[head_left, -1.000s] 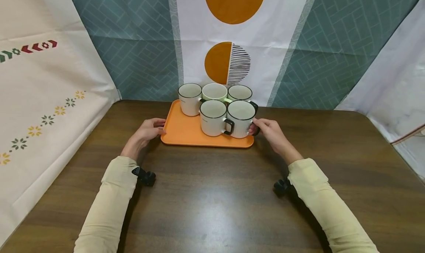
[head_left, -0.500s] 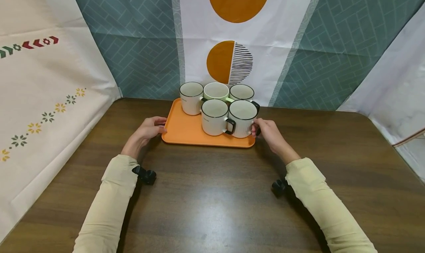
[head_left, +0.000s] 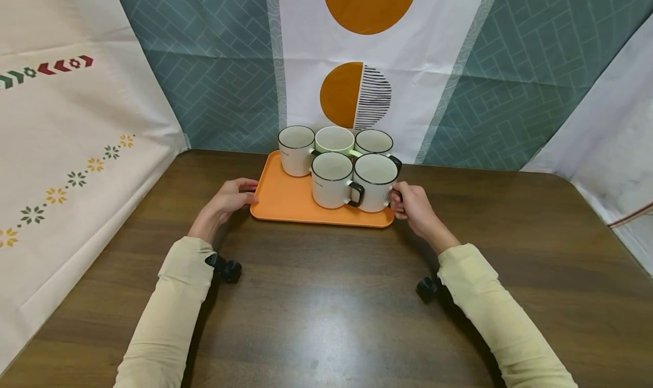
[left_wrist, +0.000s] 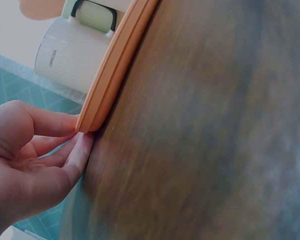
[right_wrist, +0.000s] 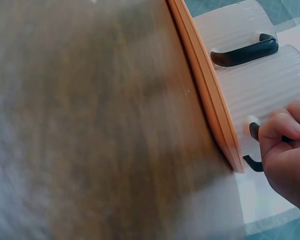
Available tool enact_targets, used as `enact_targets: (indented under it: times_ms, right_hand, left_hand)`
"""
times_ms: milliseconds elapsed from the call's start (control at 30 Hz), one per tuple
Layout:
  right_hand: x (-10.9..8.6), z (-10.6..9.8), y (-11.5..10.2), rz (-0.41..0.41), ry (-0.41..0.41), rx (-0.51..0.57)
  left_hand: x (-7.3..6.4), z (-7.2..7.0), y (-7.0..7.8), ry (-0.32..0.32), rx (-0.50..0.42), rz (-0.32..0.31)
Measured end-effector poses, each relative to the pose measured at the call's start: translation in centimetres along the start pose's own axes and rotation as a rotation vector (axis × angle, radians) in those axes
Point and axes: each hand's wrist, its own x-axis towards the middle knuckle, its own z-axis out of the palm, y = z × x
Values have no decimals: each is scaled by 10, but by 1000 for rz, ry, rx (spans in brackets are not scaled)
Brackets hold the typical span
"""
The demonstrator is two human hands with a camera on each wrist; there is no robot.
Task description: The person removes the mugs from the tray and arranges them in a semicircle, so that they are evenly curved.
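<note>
Several white enamel-style mugs stand upright on an orange tray (head_left: 280,204), bunched toward its right and back. My left hand (head_left: 228,200) pinches the tray's left edge; the left wrist view shows the thumb and fingers (left_wrist: 77,155) on either side of the rim. At the front right, my right hand (head_left: 415,207) grips the black handle of a dark-rimmed mug (head_left: 371,192). In the right wrist view its curled fingers (right_wrist: 285,125) cover most of that handle. Beside it stands the front left mug (head_left: 329,190), whose black handle (right_wrist: 247,53) points right.
Behind these are a dark-rimmed mug (head_left: 296,157) at the left, one with a green handle (head_left: 334,141) in the middle, and another mug (head_left: 374,143) at the right. The brown table (head_left: 326,286) meets a patterned cloth backdrop (head_left: 219,93) just behind the tray.
My right hand's fingers have curled more tightly round the mug handle. The left hand keeps its pinch on the tray. The head view has shifted slightly.
</note>
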Motion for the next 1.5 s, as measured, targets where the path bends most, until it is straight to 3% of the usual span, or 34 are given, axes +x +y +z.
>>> enact_targets:
  times_ms: [267,433,800,1100,1500]
  right_hand:
    - [1,2,-2,-32,29,-53]
    - [0,1,0,-10,55,-66]
    - [-10,0,-3,-15,102,-7]
    - [-22,-8,-29,-67,116,46]
    - [-38,-20,-73,-196,30,127]
  left_hand:
    - [-1,-2,1,-1,-6,3]
    - [-2,0,0,-7,-8,-6]
    - [0,3,-3,-18,-41,-11]
    - [0,-1,-1,-18,-35,-6]
    - [-1,0,-1,-18,-35,6]
